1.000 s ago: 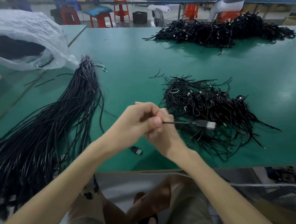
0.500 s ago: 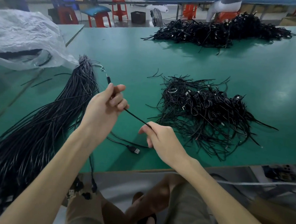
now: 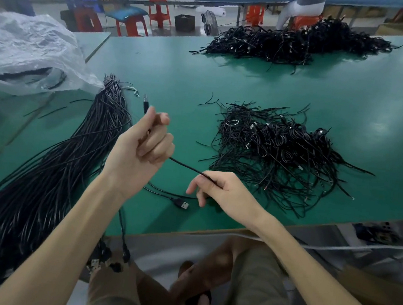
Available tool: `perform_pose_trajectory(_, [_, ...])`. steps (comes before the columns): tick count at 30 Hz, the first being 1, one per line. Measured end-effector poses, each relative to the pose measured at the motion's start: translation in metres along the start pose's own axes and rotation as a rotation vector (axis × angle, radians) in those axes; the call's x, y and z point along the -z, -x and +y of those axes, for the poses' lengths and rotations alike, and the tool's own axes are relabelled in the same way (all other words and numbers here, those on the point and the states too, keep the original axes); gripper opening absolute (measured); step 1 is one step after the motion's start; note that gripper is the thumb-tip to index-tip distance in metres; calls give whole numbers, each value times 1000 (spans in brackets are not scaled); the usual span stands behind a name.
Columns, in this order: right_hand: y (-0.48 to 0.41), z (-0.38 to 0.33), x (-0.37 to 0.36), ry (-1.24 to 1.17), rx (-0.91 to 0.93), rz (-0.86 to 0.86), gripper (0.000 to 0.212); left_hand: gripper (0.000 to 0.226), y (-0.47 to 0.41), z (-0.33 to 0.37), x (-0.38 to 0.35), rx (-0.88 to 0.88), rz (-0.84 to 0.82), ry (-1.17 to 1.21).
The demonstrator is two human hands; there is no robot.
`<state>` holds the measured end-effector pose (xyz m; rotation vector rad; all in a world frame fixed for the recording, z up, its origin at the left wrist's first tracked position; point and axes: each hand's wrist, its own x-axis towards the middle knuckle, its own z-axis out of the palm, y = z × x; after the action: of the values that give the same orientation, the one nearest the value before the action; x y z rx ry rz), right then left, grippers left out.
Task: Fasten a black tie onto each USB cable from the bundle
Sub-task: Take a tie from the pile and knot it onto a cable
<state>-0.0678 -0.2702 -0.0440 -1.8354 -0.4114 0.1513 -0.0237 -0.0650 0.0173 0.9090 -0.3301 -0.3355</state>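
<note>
Gripping a USB cable (image 3: 186, 167) in curled left hand (image 3: 144, 144), right hand (image 3: 221, 191) pinching it lower down

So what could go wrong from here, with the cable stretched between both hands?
The right hand holds the cable with fingertips only, so it may slip if the left hand pulls. The slack beside the USB plug lies near the table edge and could snag or slide off. The bundle lies close, so neighbouring strands might get dragged along.

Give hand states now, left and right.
Left hand: closed around the USB cable, near its connector end.
Right hand: pinching the same cable further along.
</note>
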Motion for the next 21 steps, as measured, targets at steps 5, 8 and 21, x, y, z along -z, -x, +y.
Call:
perform_pose_trajectory(5, [6,-1,6,-146,1,-6,32,44,1,-1,2,9,-34,1])
perform_pose_trajectory(8, [3,1,7,-150,-5,20,46,53,2,0,-2,12,-64,-51])
perform_pose_trajectory(21, [-9,2,13,-153,-99,115,50,62,19,-18,-34,186,-405,-640])
